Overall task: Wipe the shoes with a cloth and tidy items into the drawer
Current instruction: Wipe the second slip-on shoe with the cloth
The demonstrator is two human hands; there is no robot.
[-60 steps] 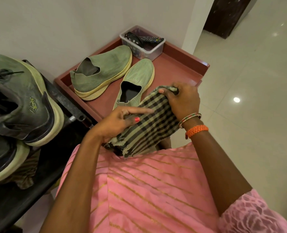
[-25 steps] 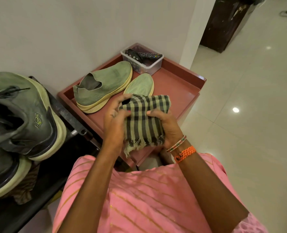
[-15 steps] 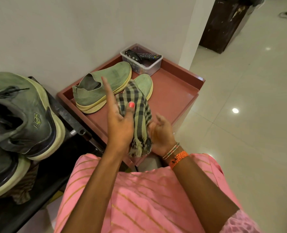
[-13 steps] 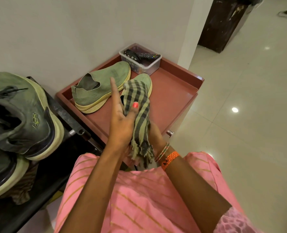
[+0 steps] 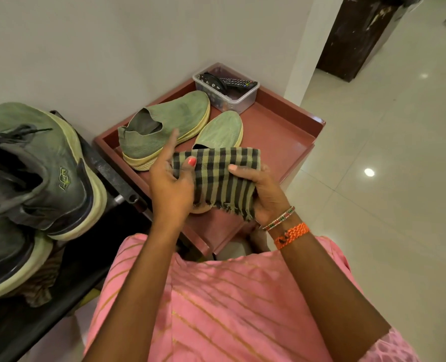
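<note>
I have the checked cloth [image 5: 218, 178] folded into a pad between both hands, held just above the near half of the red tray [image 5: 289, 131]. My left hand [image 5: 171, 184] pinches its 9 o'clock edge, thumb on top and index finger stretched out straight toward 12 o'clock. My right hand [image 5: 262, 194] grips the 3 o'clock edge, thumb pressed over the top and fingers curled underneath, with the frayed fringe hanging toward 6 o'clock.

The two green slip-on shoes sit on the tray. The left shoe [image 5: 164, 129] lies at 11 o'clock from the cloth, tilted with its sole edge showing. The right shoe [image 5: 220, 129] lies at 12 o'clock, its heel end hidden behind the cloth. Beyond them at 1 o'clock a clear plastic box [image 5: 229, 92] holds remote controls.

I judge the step in hand is readying the cloth for wiping, and neither shoe looks touched by it yet. To do it well, I want a firm flat pad with the fringe tucked away, so loose threads do not drag over the knit. Then one hand should steady a shoe while the other wipes from toe to heel, working round the pale sole edge. I cannot see any drawer from here.
</note>
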